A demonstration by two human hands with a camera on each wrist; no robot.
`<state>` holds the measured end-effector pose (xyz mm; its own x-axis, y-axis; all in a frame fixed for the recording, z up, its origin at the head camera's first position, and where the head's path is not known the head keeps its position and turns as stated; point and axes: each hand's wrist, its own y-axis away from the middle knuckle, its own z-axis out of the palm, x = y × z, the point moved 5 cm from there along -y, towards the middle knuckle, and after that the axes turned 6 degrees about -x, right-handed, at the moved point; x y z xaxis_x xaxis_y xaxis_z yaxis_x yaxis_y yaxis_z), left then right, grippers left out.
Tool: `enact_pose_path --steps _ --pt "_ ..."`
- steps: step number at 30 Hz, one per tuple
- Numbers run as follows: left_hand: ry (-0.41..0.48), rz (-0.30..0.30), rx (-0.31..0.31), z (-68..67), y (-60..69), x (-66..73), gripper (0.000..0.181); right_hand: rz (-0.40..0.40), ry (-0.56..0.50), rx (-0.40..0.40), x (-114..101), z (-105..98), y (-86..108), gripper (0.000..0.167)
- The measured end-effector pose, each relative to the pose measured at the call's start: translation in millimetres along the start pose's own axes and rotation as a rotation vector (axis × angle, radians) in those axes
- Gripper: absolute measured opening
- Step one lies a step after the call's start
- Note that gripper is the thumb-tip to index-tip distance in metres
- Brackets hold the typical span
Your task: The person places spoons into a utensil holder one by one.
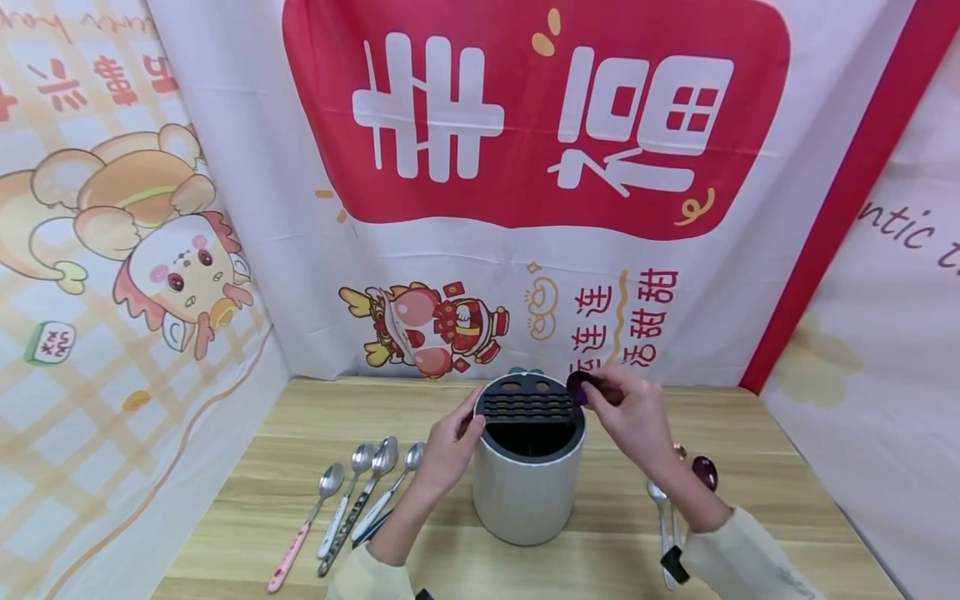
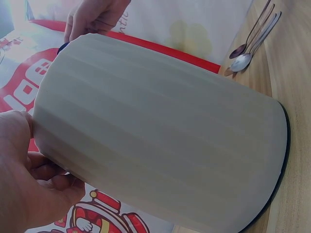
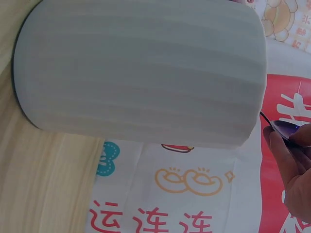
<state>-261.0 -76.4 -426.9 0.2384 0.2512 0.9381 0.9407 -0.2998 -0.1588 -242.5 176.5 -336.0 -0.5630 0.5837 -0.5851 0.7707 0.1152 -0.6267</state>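
A cream utensil holder (image 1: pixel 525 504) with a black slotted insert (image 1: pixel 528 407) stands upright on the table. My left hand (image 1: pixel 448 454) grips its rim from the left, with the thumb at the front edge. At the right side of the rim, my right hand (image 1: pixel 630 417) pinches a dark purple spoon (image 1: pixel 580 388) by its bowl. In the right wrist view the spoon's bowl (image 3: pixel 285 128) is between the fingers, and its thin neck runs toward the holder's rim. The rest of its handle is hidden. The left wrist view mostly shows the holder's ribbed side (image 2: pixel 160 131).
Several spoons lie left of the holder, including one with a pink handle (image 1: pixel 288 557) and one with a dark patterned handle (image 1: pixel 350 521). Under the right forearm lie more spoons, among them a purple one (image 1: pixel 705 472) and a silver one (image 1: pixel 657 493). A printed cloth (image 1: pixel 480 250) hangs behind.
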Motion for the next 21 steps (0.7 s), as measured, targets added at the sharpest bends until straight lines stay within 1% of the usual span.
enact_pose_path --steps 8,13,17,21 --pt "-0.012 0.002 -0.002 -0.1 -0.9 -1.2 0.049 0.075 -0.022 -0.057 4.5 7.0 5.4 0.013" --pt "-0.027 -0.006 -0.001 0.3 -1.5 -1.3 0.049 0.078 -0.018 -0.074 3.6 8.9 7.8 0.010" --pt "-0.032 -0.006 0.000 0.4 -1.0 -0.9 0.050 0.083 -0.004 -0.083 4.2 8.2 8.9 0.011" --pt "-0.038 -0.008 0.004 0.4 -0.4 -0.5 0.050 0.101 0.017 -0.116 6.1 7.6 10.1 0.013"
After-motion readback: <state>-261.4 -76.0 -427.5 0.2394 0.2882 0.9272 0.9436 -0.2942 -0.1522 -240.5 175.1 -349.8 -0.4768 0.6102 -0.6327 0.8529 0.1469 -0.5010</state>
